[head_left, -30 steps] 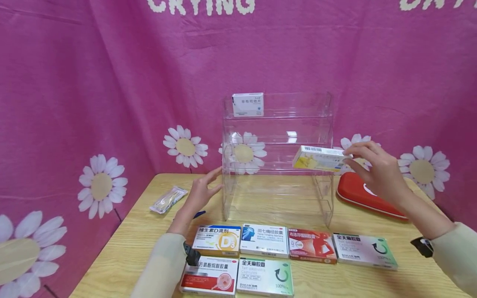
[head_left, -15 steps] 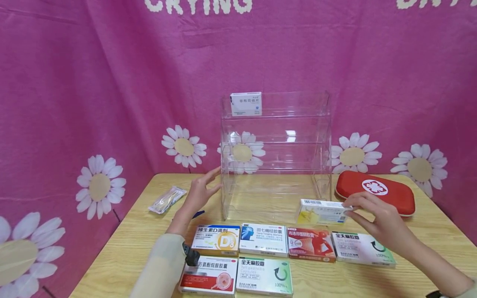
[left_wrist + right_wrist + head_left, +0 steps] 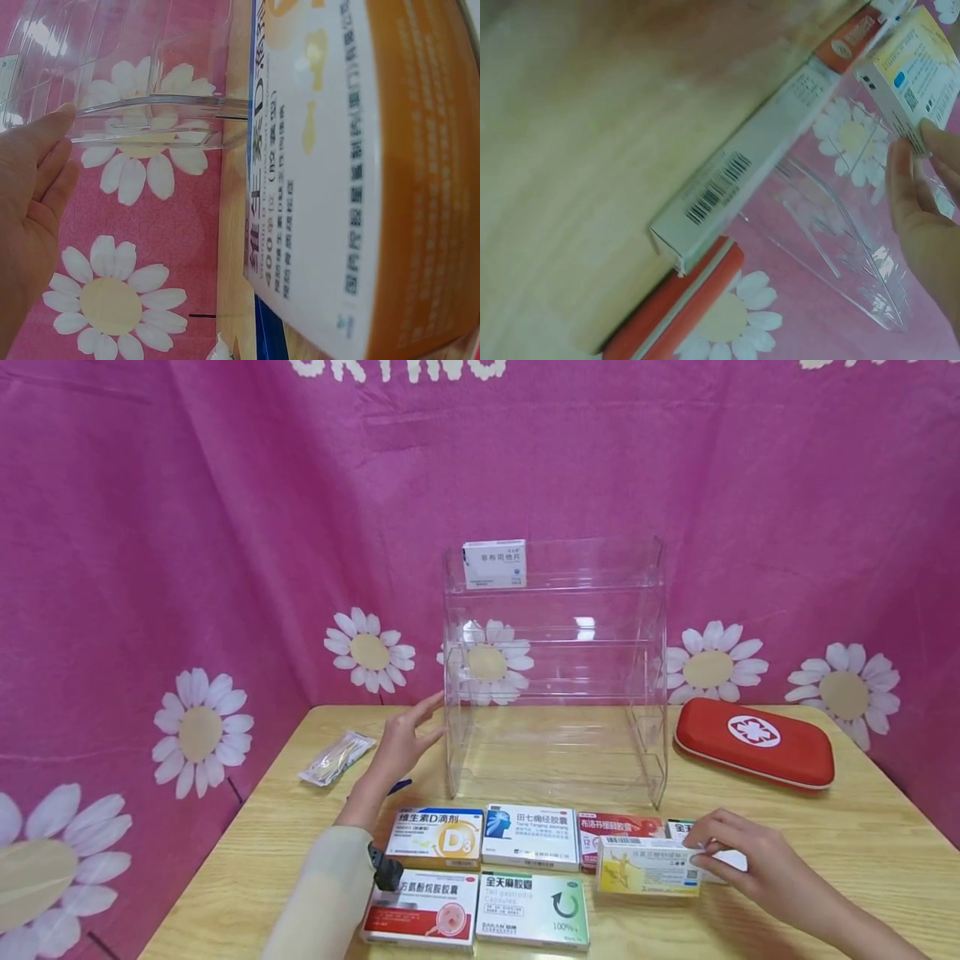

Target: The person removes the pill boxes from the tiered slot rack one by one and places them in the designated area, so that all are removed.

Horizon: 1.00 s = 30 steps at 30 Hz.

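Observation:
My right hand (image 3: 765, 868) pinches the right end of a yellow-and-white medicine box (image 3: 649, 870) between thumb and fingers. The box is tilted over the front rows, hiding parts of a red medicine box (image 3: 618, 827) and a white-and-green one behind. In the right wrist view the held box (image 3: 915, 71) sticks up from the fingertips. My left hand (image 3: 399, 745) rests its fingertips against the left side of a clear tiered rack (image 3: 654, 752); the left wrist view shows those fingers (image 3: 49, 135) along the rack's edge. One white medicine box (image 3: 495, 566) stands on the top tier.
Several medicine boxes lie in two rows before the rack, including a vitamin D box (image 3: 435, 837), a blue-and-white box (image 3: 532, 837), a red-and-white box (image 3: 422, 910) and a green-and-white box (image 3: 532, 910). A red zip case (image 3: 787, 760) sits back right, a cotton swab packet (image 3: 337, 758) back left.
My right hand has carried the yellow-and-white medicine box down from in front of the rack's right side to over the front rows. My left hand has stayed at the rack's side.

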Tool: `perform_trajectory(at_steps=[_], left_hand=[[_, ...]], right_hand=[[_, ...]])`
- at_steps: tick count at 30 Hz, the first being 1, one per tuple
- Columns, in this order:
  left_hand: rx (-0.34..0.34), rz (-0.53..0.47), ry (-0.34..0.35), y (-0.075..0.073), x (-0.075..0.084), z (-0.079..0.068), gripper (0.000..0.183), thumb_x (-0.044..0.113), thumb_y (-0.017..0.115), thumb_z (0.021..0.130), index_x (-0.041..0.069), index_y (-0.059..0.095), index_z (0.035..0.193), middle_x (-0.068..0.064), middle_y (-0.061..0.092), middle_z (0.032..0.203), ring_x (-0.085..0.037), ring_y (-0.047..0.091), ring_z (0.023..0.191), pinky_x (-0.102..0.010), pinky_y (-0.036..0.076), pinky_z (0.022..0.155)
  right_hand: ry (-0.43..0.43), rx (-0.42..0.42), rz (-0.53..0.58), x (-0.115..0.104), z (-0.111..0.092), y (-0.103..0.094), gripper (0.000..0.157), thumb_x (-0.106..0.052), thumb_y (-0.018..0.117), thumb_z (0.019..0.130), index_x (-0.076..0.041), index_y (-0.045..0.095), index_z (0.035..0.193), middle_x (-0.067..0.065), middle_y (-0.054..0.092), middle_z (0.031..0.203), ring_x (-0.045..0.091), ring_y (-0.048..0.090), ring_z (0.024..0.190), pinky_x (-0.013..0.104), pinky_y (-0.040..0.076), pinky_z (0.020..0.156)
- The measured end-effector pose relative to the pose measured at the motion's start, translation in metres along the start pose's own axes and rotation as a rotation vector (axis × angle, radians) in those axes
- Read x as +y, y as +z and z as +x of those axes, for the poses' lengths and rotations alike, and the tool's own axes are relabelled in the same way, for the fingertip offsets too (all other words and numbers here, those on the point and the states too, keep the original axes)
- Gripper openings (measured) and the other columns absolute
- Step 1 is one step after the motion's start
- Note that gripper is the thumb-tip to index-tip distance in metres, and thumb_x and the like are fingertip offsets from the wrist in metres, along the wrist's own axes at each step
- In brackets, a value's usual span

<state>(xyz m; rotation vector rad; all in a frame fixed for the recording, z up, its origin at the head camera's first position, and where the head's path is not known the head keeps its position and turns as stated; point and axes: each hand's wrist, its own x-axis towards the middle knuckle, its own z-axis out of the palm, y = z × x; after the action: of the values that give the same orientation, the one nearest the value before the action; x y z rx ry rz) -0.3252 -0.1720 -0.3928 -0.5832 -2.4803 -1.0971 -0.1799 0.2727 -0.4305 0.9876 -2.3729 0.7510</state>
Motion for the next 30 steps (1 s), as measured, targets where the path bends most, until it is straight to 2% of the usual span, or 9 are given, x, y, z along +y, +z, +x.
perform_trajectory(at_steps=[5, 10, 16, 18, 22, 26, 30], left_hand=[[0.000, 0.015, 0.003, 0.001, -0.001, 0.000, 0.053, 0.006, 0.070, 0.088, 0.006, 0.053, 0.139, -0.018, 0.061, 0.136, -0.039, 0.063, 0.119, -0.047, 0.054, 0.099], [0.007, 0.032, 0.022, 0.002, -0.002, 0.000, 0.053, 0.007, 0.070, 0.088, 0.006, 0.054, 0.138, -0.017, 0.062, 0.134, -0.039, 0.063, 0.118, -0.046, 0.055, 0.098], [0.014, 0.030, 0.029, 0.003, -0.004, -0.001, 0.051, 0.007, 0.070, 0.089, 0.006, 0.055, 0.138, -0.018, 0.062, 0.134, -0.038, 0.064, 0.117, -0.045, 0.055, 0.098], [0.014, 0.026, 0.029, 0.003, -0.004, -0.001, 0.051, 0.007, 0.069, 0.089, 0.005, 0.055, 0.138, -0.018, 0.062, 0.134, -0.039, 0.064, 0.117, -0.045, 0.054, 0.099], [0.017, 0.021, 0.017, 0.003, -0.004, -0.002, 0.051, 0.006, 0.069, 0.089, 0.006, 0.055, 0.138, -0.017, 0.062, 0.134, -0.039, 0.064, 0.117, -0.045, 0.054, 0.099], [0.017, 0.023, 0.008, 0.003, -0.004, -0.003, 0.051, 0.005, 0.069, 0.089, 0.006, 0.055, 0.138, -0.017, 0.062, 0.134, -0.039, 0.063, 0.118, -0.045, 0.054, 0.099], [0.015, 0.026, 0.004, 0.004, -0.003, -0.003, 0.052, 0.005, 0.069, 0.089, 0.007, 0.055, 0.138, -0.016, 0.062, 0.135, -0.038, 0.063, 0.118, -0.045, 0.054, 0.099]], right_hand=[[0.033, -0.123, 0.076, 0.002, -0.010, 0.006, 0.037, 0.001, 0.080, 0.072, -0.023, 0.064, 0.095, -0.010, 0.063, 0.089, -0.006, 0.058, 0.076, 0.005, 0.052, 0.066], [0.170, -0.272, 0.135, 0.005, -0.013, 0.006, 0.019, -0.012, 0.075, 0.083, -0.021, 0.066, 0.097, -0.008, 0.065, 0.092, -0.009, 0.054, 0.077, 0.013, 0.057, 0.065], [0.257, -0.358, 0.159, 0.004, -0.012, 0.008, 0.014, -0.017, 0.072, 0.086, -0.015, 0.069, 0.100, -0.003, 0.068, 0.093, -0.011, 0.052, 0.080, 0.014, 0.058, 0.067], [0.311, -0.410, 0.161, 0.004, -0.011, 0.009, 0.015, -0.020, 0.072, 0.087, -0.014, 0.070, 0.101, -0.005, 0.068, 0.093, -0.011, 0.049, 0.079, 0.011, 0.056, 0.069], [0.310, -0.459, 0.149, 0.003, -0.011, 0.014, 0.015, -0.020, 0.071, 0.088, -0.012, 0.070, 0.100, -0.008, 0.066, 0.091, -0.011, 0.047, 0.078, 0.013, 0.056, 0.069], [0.257, -0.446, 0.128, 0.002, -0.011, 0.017, 0.013, -0.019, 0.071, 0.087, -0.011, 0.071, 0.098, -0.010, 0.066, 0.089, -0.011, 0.046, 0.078, 0.015, 0.055, 0.066], [0.254, -0.451, 0.122, 0.003, -0.012, 0.019, 0.015, -0.020, 0.071, 0.087, -0.011, 0.071, 0.099, -0.009, 0.067, 0.090, -0.011, 0.046, 0.079, 0.015, 0.055, 0.066]])
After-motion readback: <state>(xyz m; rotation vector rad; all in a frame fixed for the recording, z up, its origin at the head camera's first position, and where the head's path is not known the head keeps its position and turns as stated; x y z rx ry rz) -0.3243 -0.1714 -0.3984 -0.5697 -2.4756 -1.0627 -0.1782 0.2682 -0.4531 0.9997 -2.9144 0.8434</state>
